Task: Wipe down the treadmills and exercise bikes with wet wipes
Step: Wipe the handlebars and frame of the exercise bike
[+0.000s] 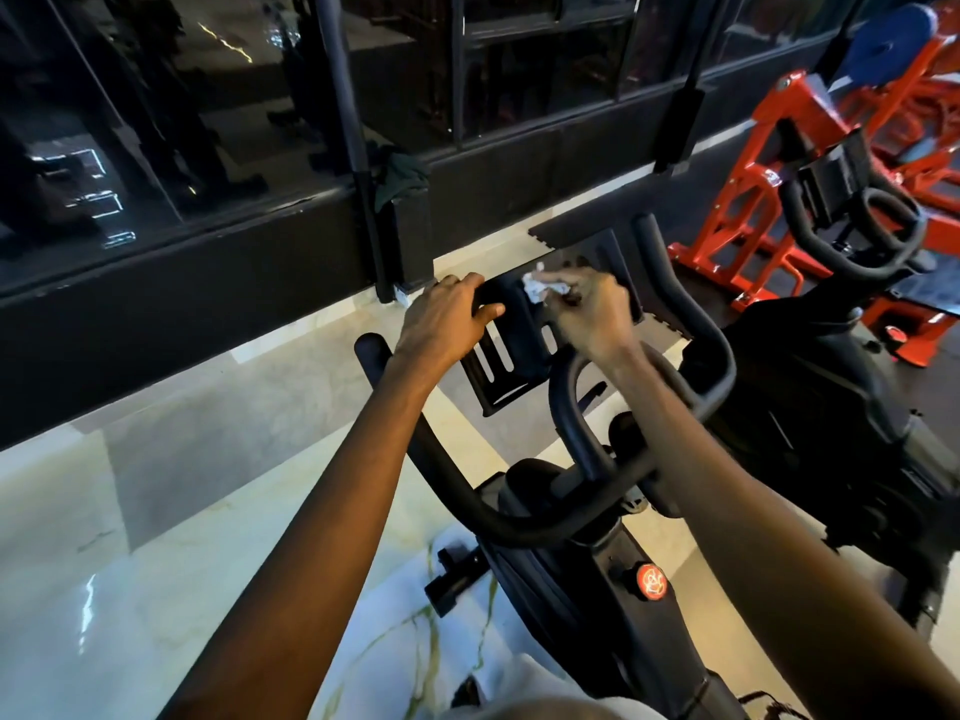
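A black exercise bike point(561, 517) stands under me with curved handlebars and a slotted black console holder point(501, 366) at the front. My left hand point(447, 317) grips the top left edge of that holder, thumb wrapped round it. My right hand point(589, 311) pinches a crumpled white wet wipe point(540, 288) and presses it against the top of the holder. A red round knob point(651, 580) sits on the bike's frame below the bars.
A second black bike point(852, 241) stands to the right. Red-orange weight machines point(753, 200) fill the back right. A dark glass wall with a black base point(208, 262) runs across ahead. Glossy marble floor point(130, 537) lies to the left. A dark cloth point(402, 176) hangs on the wall post.
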